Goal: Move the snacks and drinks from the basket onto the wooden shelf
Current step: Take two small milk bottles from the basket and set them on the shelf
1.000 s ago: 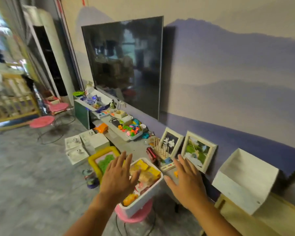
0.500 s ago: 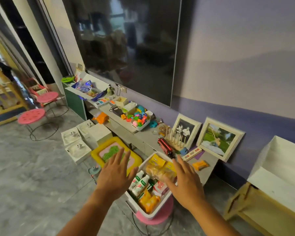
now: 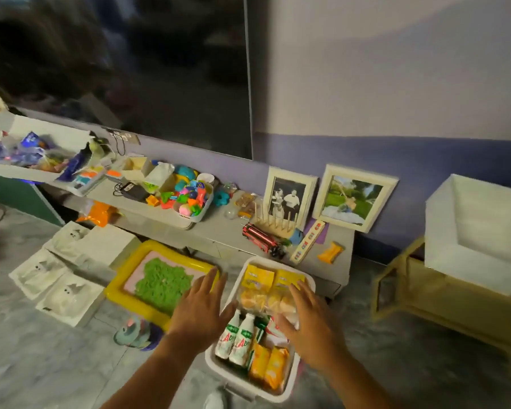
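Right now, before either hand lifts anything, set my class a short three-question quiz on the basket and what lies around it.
1. True or false: the right hand already holds a snack clear of the white basket.
2. Which drinks lie at the basket's left side? A) two white bottles B) two red cans C) a juice carton
3. Fill in: the yellow tray left of the basket holds ____ sand.

Key:
1. False; both the right and the left hand hover with fingers spread, gripping nothing.
2. A
3. Green
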A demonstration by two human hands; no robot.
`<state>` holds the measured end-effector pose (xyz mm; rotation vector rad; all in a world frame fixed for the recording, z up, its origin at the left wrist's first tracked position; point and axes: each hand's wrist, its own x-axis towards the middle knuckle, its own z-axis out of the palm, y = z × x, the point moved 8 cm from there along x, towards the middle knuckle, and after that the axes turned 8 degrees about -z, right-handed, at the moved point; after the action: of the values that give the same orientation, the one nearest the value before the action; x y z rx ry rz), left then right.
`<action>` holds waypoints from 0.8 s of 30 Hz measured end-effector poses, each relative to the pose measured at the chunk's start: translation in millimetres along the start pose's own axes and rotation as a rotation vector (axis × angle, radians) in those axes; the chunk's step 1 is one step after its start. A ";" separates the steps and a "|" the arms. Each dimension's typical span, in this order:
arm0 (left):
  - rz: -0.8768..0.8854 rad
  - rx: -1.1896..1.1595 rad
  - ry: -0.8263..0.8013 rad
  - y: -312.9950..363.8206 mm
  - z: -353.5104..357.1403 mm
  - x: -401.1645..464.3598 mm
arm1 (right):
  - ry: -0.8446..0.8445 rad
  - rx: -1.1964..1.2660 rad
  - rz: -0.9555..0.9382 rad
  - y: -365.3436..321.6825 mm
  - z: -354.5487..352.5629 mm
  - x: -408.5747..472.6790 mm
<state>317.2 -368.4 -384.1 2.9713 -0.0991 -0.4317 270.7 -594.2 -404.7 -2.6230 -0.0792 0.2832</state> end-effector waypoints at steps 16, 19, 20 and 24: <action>0.176 -0.127 -0.339 -58.3 197.4 91.5 | -0.091 0.341 0.431 30.4 227.4 47.9; 0.114 -0.133 -0.393 -56.3 241.8 95.7 | -0.117 0.434 0.498 45.3 273.9 61.3; 0.069 -0.132 -0.405 -55.9 251.8 96.6 | -0.120 0.462 0.517 49.0 288.6 64.8; -0.094 -0.167 -0.405 -45.4 269.3 99.6 | -0.095 0.494 0.576 61.7 336.0 74.1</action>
<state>337.1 -365.9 -674.1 2.6912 0.0354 -0.9956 271.3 -481.5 -735.6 -2.0858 0.6404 0.5435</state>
